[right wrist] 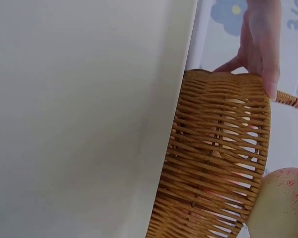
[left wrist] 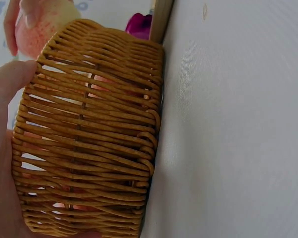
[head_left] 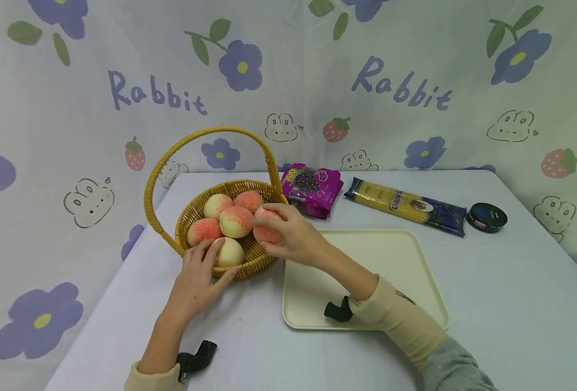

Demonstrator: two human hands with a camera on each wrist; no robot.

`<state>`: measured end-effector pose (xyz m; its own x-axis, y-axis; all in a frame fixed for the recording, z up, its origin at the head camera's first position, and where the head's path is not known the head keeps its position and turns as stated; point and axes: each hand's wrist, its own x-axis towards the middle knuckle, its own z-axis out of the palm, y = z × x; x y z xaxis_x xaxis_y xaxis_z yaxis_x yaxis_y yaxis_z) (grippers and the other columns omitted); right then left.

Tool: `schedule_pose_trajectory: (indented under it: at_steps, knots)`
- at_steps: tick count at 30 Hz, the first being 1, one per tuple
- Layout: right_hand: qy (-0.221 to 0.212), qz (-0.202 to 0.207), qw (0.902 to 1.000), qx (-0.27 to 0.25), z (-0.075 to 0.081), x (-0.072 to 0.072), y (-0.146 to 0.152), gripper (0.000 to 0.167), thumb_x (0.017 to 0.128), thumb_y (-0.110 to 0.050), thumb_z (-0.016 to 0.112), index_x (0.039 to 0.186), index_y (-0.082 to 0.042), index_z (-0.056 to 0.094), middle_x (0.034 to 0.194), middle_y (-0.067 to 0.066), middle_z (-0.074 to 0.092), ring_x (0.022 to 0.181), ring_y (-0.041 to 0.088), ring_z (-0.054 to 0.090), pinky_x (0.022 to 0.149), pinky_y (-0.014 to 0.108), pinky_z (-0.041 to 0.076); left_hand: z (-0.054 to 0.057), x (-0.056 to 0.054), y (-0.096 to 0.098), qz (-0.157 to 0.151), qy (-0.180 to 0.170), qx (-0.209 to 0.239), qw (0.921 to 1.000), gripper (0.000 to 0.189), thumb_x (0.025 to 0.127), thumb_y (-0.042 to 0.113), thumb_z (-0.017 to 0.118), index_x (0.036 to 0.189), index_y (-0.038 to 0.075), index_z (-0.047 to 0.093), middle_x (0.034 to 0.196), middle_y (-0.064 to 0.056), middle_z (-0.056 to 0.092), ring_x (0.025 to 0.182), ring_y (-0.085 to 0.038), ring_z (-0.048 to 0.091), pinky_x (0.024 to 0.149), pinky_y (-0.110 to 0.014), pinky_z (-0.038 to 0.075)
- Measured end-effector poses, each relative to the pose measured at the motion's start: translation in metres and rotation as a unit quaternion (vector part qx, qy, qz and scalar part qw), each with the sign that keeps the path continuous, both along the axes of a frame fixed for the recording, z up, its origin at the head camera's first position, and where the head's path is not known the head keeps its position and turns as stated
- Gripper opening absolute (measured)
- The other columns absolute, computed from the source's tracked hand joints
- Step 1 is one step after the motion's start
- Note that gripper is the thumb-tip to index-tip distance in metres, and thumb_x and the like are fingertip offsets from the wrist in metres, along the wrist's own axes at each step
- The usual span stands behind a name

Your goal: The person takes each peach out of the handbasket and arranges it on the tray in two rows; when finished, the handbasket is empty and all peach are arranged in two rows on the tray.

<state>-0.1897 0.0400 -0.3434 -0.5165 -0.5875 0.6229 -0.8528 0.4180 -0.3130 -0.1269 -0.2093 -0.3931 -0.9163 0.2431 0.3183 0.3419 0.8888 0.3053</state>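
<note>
Peach (head_left: 266,234) held in the right hand (head_left: 295,234) at the right side of a basket (head_left: 249,270)

A round peach, pale cream with a red blush, is held by the fingers and thumb of a person's right hand, at the right-hand rim of the woven basket. Whether the basket's rim is touched by it cannot be told. Five more peaches (head_left: 237,221) are gathered inside the basket. The basket's near-left rim is gripped by the left hand (head_left: 196,279), with fingers curved over it beside the nearest peach and the thumb laid along the rim.

The peach is judged to be light and easily managed in one hand. Its skin looks matt, so little slipping is expected, though its roundness could let it roll if it were loosely held. Its firmness cannot be seen; in case it is soft, a gentle hold is advised, with thumb and fingertips set opposite each other around its widest part. The basket appears light and slightly springy, and is probably best held by its rim or by its tall arched handle (head_left: 210,131).

To the right of the basket, a cream tray (head_left: 367,244) is set close by. Behind the tray, a purple packet (head_left: 313,190) is placed just beside the basket, followed farther right by a long yellow-and-blue packet (head_left: 411,206) and a round black tin (head_left: 486,217).
</note>
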Motion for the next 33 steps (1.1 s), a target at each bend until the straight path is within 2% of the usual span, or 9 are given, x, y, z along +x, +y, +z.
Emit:
schedule_pose_trajectory:
  at_steps: [11,17,25,33]
  knots:
    - [-0.008,-0.031,0.9995,-0.003,0.007,0.005,0.026,0.038,0.075,-0.016,0.072,0.112,-0.018,0.061,0.125,0.011,0.048,0.115,0.024,0.045,0.091,0.031,0.043,0.0,0.001,0.0,0.0,-0.003,-0.001,1.0,0.068,0.086,0.05,0.055,0.138,0.009,0.035,0.134,-0.017,0.034,0.119,-0.035,0.028,0.079,-0.056,0.042]
    - [-0.027,-0.058,0.9979,-0.006,0.011,0.002,0.044,0.039,0.075,-0.014,0.073,0.112,-0.018,0.061,0.125,0.009,0.048,0.113,0.023,0.046,0.083,0.03,0.049,0.0,0.001,-0.001,0.0,-0.001,0.0,1.0,0.068,0.086,0.049,0.056,0.138,0.01,0.036,0.134,-0.017,0.034,0.119,-0.035,0.028,0.079,-0.056,0.043]
    - [-0.045,-0.088,0.9951,-0.004,0.007,0.002,0.072,0.041,0.075,-0.016,0.074,0.114,-0.018,0.061,0.125,0.008,0.048,0.109,0.024,0.049,0.081,0.033,0.05,-0.001,0.0,-0.001,0.0,-0.007,0.003,1.0,0.068,0.086,0.05,0.055,0.138,0.009,0.036,0.135,-0.017,0.033,0.12,-0.035,0.027,0.08,-0.056,0.042]
    - [-0.072,-0.122,0.9899,0.003,0.003,0.002,0.1,0.043,0.075,-0.015,0.075,0.115,-0.016,0.06,0.125,0.01,0.047,0.112,0.028,0.047,0.08,0.039,0.051,-0.002,-0.001,0.0,-0.003,-0.004,0.004,1.0,0.068,0.086,0.049,0.055,0.138,0.009,0.036,0.134,-0.017,0.033,0.12,-0.036,0.027,0.082,-0.056,0.04]
